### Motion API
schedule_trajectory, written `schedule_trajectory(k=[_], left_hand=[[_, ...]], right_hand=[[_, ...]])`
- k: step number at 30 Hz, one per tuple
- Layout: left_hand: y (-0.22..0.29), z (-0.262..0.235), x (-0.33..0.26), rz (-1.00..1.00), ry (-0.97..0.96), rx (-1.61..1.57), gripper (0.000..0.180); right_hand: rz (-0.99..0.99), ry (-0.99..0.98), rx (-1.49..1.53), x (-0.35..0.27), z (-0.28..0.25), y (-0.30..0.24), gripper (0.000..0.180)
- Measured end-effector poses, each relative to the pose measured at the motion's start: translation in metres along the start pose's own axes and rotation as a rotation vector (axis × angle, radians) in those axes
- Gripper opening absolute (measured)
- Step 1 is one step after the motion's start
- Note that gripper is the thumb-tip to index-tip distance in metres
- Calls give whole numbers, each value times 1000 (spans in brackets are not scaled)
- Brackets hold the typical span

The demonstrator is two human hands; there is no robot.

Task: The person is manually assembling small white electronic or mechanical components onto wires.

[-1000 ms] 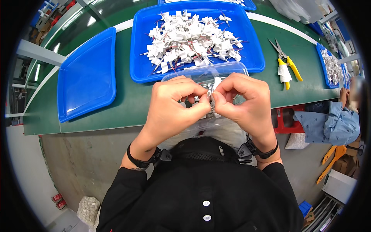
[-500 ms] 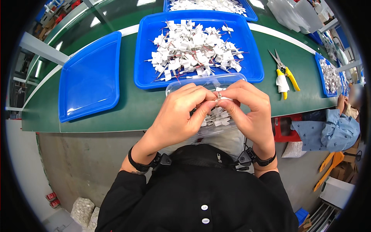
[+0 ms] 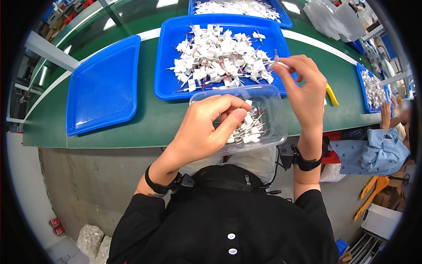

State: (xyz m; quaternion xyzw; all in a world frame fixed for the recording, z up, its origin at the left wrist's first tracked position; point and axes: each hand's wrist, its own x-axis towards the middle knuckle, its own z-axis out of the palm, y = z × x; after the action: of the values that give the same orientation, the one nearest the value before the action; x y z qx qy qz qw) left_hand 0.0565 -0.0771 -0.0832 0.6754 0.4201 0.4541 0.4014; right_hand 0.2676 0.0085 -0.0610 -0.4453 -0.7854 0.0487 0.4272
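Note:
My right hand (image 3: pixel 307 86) is raised at the right edge of the large blue tray (image 3: pixel 160 83). Its thumb and forefinger pinch a small white piece with a thin grey tip (image 3: pixel 276 56). My left hand (image 3: pixel 206 125) hovers over the clear plastic box (image 3: pixel 278 127), thumb and forefinger drawn together; whatever lies between them is too hidden to name. Inside the box lie several thin metal pieces with white tabs and red wires (image 3: pixel 249 132), partly covered by my left hand. A heap of similar white-tabbed pieces (image 3: pixel 215 57) fills the large tray.
An empty-looking blue tray (image 3: pixel 103 88) lies at the left of the green table (image 3: pixel 145 119). Yellow-handled pliers (image 3: pixel 332 94) are mostly behind my right hand. Another blue tray (image 3: pixel 288 22) of white pieces stands at the back. A person in a blue garment (image 3: pixel 369 152) sits at the right.
My right hand has parted from the left and moved up and right to the large tray's edge, holding a small white piece. My left hand has stayed over the box.

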Motion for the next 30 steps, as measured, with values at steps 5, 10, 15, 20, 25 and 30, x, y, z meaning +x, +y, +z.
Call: schedule_trajectory(k=[5,10,15,20,25,30], left_hand=[[3,-2,-2,-19,29,-49,25],[-1,-1,-3,-11,40,-137,27],[-9,4,0,79,203,-112,16],[-5,3,0,99,224,-26,15],[1,2,-1,56,90,34,14],[-4,0,0,86,108,80,13]], right_hand=[[-31,-92,-136,-12,0,-19,38],[-227,-620,-17,-31,3,-43,17],[-237,-555,15,-28,8,-36,14],[182,-283,777,-34,2,-34,9],[269,-196,903,-41,3,-42,8],[408,-262,988,-44,-6,-44,13]])
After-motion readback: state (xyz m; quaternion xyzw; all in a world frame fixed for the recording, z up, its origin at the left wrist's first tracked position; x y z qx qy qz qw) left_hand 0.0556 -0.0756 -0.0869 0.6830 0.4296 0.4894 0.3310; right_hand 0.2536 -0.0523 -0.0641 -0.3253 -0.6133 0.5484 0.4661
